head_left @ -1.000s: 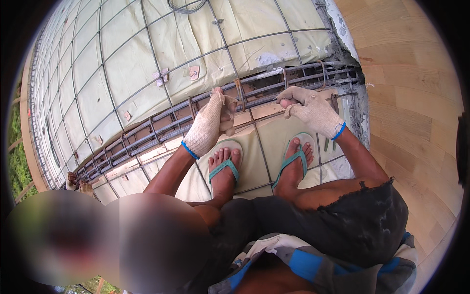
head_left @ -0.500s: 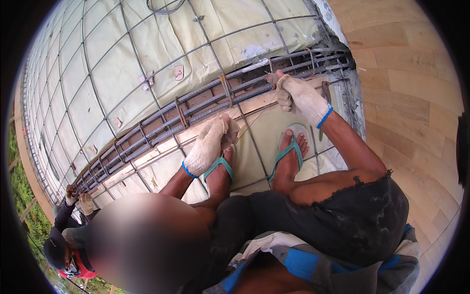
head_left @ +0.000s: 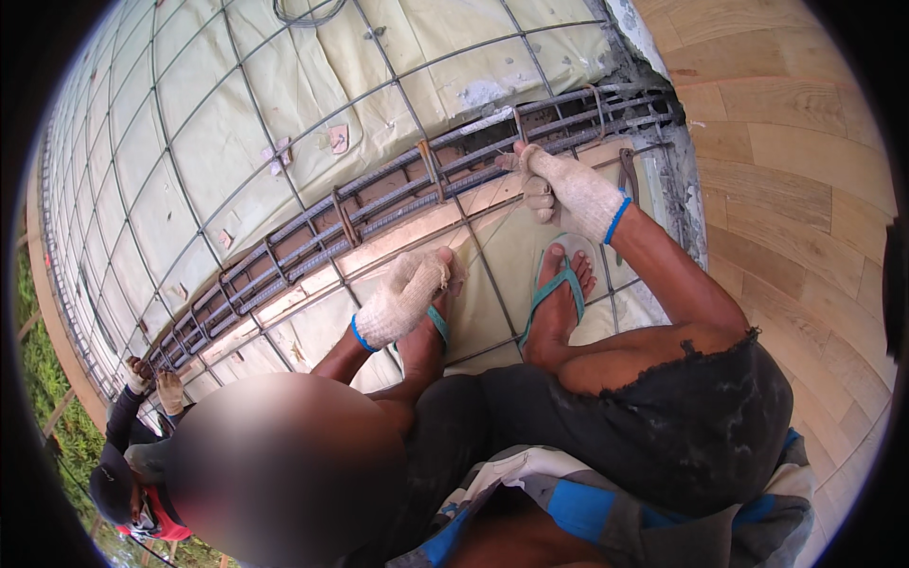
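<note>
A: Head view first: where do the hands sit against the long grey steel rebar beam cage (head_left: 398, 204)?

B: The right hand (head_left: 568, 194), in a white knit glove, is at the cage's right end, fingers curled tight around something at a bar; what exactly, I cannot tell. The left hand (head_left: 405, 295), also gloved, hangs loosely curled just below the cage, over a foot, holding nothing visible.

A: How far along?

B: Stirrups already ring the cage along its length. Dark metal pincers (head_left: 628, 175) lie idle just right of that end, so I judge tying remains.
</note>
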{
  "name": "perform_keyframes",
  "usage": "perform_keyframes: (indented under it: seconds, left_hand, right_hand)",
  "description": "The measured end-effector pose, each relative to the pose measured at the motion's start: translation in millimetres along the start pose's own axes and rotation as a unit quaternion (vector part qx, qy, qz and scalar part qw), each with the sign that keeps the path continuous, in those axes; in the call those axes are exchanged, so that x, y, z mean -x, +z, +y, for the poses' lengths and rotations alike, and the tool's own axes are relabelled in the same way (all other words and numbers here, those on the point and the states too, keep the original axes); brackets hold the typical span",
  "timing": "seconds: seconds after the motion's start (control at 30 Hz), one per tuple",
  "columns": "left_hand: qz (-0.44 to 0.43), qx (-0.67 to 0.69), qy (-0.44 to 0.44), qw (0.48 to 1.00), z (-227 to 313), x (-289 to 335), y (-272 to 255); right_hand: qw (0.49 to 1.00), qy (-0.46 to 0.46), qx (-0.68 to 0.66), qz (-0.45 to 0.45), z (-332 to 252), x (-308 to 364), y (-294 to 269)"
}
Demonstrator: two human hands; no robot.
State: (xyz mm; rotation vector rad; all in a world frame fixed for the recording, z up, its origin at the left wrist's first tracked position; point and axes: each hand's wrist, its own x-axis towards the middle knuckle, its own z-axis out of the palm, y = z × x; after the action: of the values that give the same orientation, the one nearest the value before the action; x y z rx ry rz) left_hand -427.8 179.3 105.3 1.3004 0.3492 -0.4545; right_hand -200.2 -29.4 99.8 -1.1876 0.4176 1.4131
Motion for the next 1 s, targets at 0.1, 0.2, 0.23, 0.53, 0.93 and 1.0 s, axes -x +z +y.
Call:
perform_keyframes:
  seconds: [0.1,0.2,0.23,0.53,0.93,1.0]
  left_hand:
    - [-0.003,-0.028,-0.018,0.999,3,1,0]
    - [0.002,-0.033,-0.004,0.999,4,0,3]
    - [0.014,-0.041,-0.014,0.999,10,-2,5]
    - [0.004,0.338,-0.132,0.932,-28,-12,-33]
    - [-0.140,0.166,-0.091,0.972,39,-46,-6]
    - [-0.087,0.206,-0.105,0.969,39,-43,2]
  right_hand:
    - [0.999,-0.005,-0.031,-0.017,3,-1,0]
    - [0.999,-0.037,0.009,-0.011,4,-2,1]
    - [0.998,-0.055,0.008,0.001,4,-1,1]
    - [0.983,-0.181,-0.043,0.010,6,11,29]
    - [0.972,-0.233,0.000,-0.002,-13,16,30]
    - [0.968,-0.241,-0.031,-0.068,-13,10,15]
